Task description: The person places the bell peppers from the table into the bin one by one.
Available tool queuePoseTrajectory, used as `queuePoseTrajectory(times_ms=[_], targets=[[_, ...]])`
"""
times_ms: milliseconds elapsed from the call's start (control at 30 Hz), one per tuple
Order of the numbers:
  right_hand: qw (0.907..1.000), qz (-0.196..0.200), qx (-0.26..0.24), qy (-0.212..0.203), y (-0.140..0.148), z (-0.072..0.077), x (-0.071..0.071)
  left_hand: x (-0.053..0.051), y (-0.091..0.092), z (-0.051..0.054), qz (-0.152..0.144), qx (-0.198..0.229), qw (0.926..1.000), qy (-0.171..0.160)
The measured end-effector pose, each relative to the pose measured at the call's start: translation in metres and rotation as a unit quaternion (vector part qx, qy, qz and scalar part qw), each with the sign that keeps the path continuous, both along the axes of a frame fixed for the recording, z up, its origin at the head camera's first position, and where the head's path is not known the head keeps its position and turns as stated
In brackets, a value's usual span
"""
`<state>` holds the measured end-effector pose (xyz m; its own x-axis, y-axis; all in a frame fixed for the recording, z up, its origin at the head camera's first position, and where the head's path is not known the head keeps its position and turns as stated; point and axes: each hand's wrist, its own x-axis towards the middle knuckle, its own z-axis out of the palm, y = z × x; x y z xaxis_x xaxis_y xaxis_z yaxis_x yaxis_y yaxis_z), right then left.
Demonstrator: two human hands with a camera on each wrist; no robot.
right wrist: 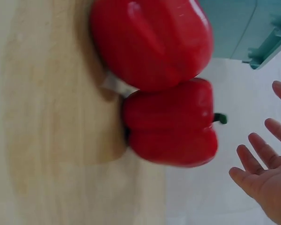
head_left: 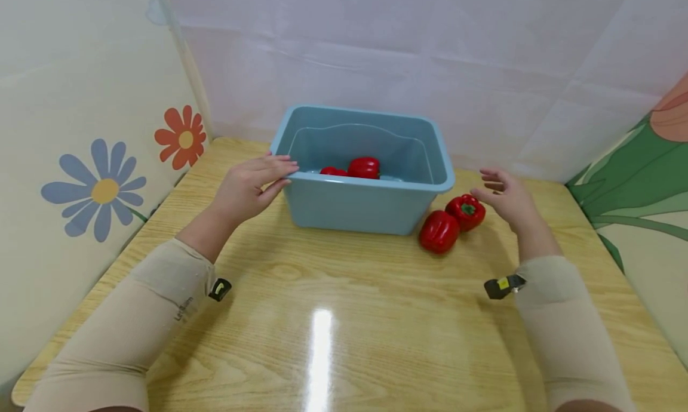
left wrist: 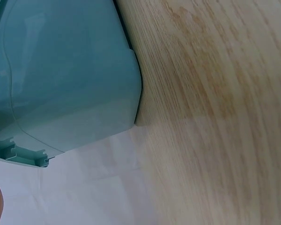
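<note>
Beige sleeves (head_left: 570,322) extended over the near part of a wood-grained bench (head_left: 387,316), where a person was at work. Beyond them, about midway along the bench's far edge, stood a pale blue bin (head_left: 355,208). Left grip (head_left: 247,182): fingers nearly straight, resting over the rim at the bin's near left corner. Right grip (head_left: 507,200): fingers spread and empty, just beside the stem-up pepper (head_left: 463,214) but apart from it. That pepper and a nearer pepper (head_left: 439,233) lay on the bench by the bin's near right corner, apparently touching each other. Inside the bin lay a red pepper (head_left: 364,168) and, to its left, a mostly hidden pepper (head_left: 333,171). Progress, as judged from this arrangement: roughly half, two peppers in and two out, assuming that the bin was being filled; others behind its front wall could not be ruled out.
</note>
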<state>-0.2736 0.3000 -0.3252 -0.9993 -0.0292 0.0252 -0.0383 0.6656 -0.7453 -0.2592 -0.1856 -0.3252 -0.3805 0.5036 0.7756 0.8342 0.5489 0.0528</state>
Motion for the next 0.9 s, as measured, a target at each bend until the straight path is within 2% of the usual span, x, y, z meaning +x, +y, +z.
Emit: queuePoseTrajectory(times_ms=[267, 500, 900], targets=[[0.9994, 0.005, 0.014, -0.032, 0.006, -0.017, 0.006, 0.001, 0.001, 0.001, 0.002, 0.002, 1.0, -0.009], [0.9978, 0.012, 0.016, -0.064, 0.004, -0.027, 0.01, 0.0, 0.0, -0.001, 0.004, 0.003, 1.0, -0.003], [0.9969, 0.0, 0.017, -0.077, 0.003, -0.04, 0.008, -0.002, -0.001, -0.002, 0.001, 0.006, 1.0, -0.003]])
